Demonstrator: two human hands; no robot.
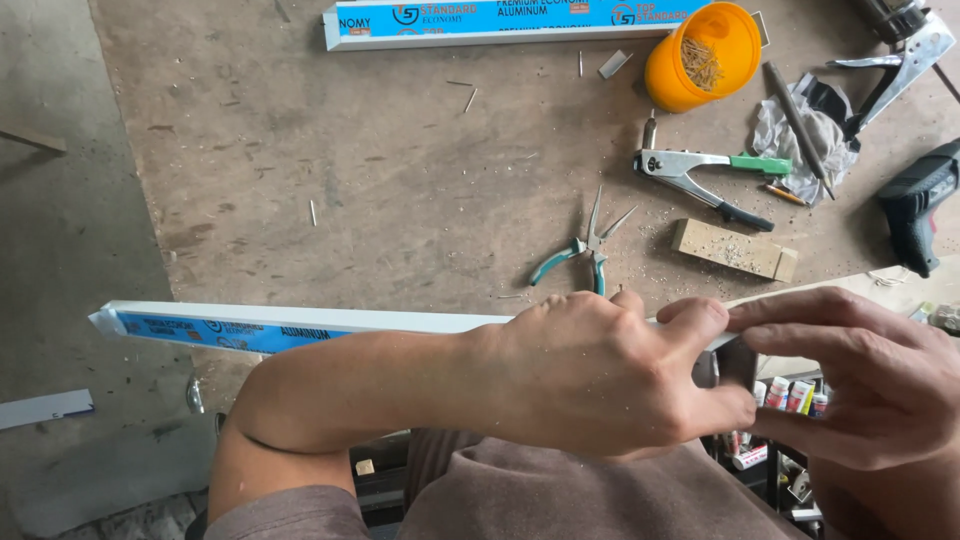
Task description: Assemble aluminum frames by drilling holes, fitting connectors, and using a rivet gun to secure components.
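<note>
1. Down in the lower half of the head view, the left hand [590,375] is curled around a long white aluminium strip [300,322] with blue printed film, and the strip runs from the frame's left edge to the hands at centre right.
2. The right hand [865,375] comes in from the lower right, its fingertips pressed together on the strip's near end; the exact contact is probably a pinch, though the left thumb hides it.
3. The strip lies along the front edge of the brown worktable [400,180], with its left end jutting over the grey floor.
4. Open tabletop spreads above the hands, at centre and upper left.
5. Clutter sits to the upper right: teal-handled pliers [585,255], a rivet tool [705,175], a wooden block [735,250], an orange cup [700,55] and a drill [920,205].
6. A second filmed strip [500,20] lies along the top edge.
</note>
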